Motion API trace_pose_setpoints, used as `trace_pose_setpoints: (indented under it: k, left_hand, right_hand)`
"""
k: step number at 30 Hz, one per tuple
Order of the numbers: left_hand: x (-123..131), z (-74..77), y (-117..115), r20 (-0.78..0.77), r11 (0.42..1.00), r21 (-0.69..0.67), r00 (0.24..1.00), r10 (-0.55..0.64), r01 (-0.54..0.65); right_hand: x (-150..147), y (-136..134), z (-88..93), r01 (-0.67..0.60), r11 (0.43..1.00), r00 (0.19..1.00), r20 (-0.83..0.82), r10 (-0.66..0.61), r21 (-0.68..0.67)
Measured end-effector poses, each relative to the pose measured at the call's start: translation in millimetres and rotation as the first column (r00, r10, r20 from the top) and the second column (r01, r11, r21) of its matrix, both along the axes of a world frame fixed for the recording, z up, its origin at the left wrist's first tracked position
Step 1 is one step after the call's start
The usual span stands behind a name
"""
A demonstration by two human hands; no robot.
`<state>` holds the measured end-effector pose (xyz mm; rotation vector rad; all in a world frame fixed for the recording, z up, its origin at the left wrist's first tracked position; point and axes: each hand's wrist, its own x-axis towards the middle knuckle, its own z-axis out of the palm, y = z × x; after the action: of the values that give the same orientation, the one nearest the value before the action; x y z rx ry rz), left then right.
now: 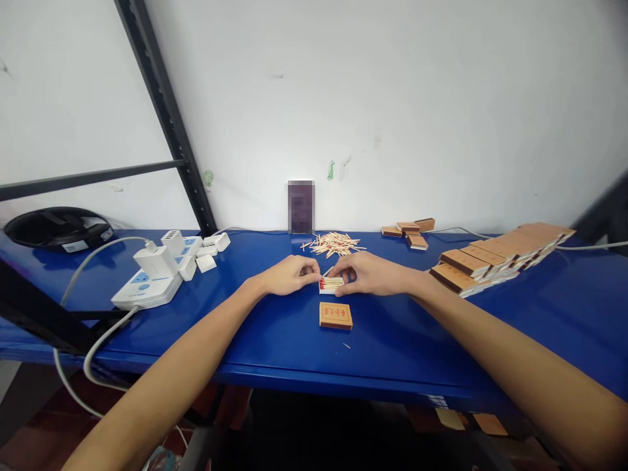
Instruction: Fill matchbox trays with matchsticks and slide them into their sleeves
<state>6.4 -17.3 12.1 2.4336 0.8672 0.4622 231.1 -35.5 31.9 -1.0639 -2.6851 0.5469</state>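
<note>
A small white matchbox tray point(331, 286) holding red-tipped matches lies on the blue table between my hands. My right hand point(367, 273) grips its right end, with thumb in front and fingers behind. The fingers of my left hand point(292, 275) are pinched together at the tray's left end, by the match heads. A single match point(328, 271) slants up behind the tray, close to my right fingertips. Just in front lies an orange matchbox sleeve point(335, 314) with red characters. Behind my hands a pile of loose matches point(336, 244) is spread.
Stacked matchboxes point(495, 255) stand at the right, and several more boxes point(409, 230) lie near the wall. At left are a power strip point(150, 288) with white chargers, a cable and a black coiled object point(59, 227). One small stick point(346, 345) lies near the front edge.
</note>
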Motion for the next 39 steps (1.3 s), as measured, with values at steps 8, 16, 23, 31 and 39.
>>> trace_pose_setpoints:
  k: [8,16,23,31,39]
  left_hand:
    - [2.5,-3.0,-0.8,0.037,1.0,0.028,0.999,0.002,-0.003]
    - [1.9,-3.3,1.7,0.0,0.991,0.121,0.999,0.052,-0.052]
    - [1.4,-4.1,3.7,0.036,0.977,0.213,0.999,0.024,-0.031]
    - [4.9,1.2,-3.9,0.021,0.94,0.336,0.998,0.055,-0.059]
    - [1.1,6.9,-6.3,-0.184,0.913,0.408,0.982,0.051,0.029]
  right_hand:
    - [-0.4,0.4,-4.8,0.051,0.998,0.993,-0.103,-0.055,-0.038]
    - [-1.4,3.2,-10.5,0.032,0.999,0.995,-0.09,-0.031,0.006]
    - [-1.7,6.5,-13.9,0.048,0.997,0.993,-0.109,-0.042,0.056]
    - [-2.9,-16.4,8.0,0.049,0.987,0.993,-0.118,-0.031,0.152]
    - [-3.2,-50.3,5.9,-0.016,0.996,0.993,0.121,0.005,0.089]
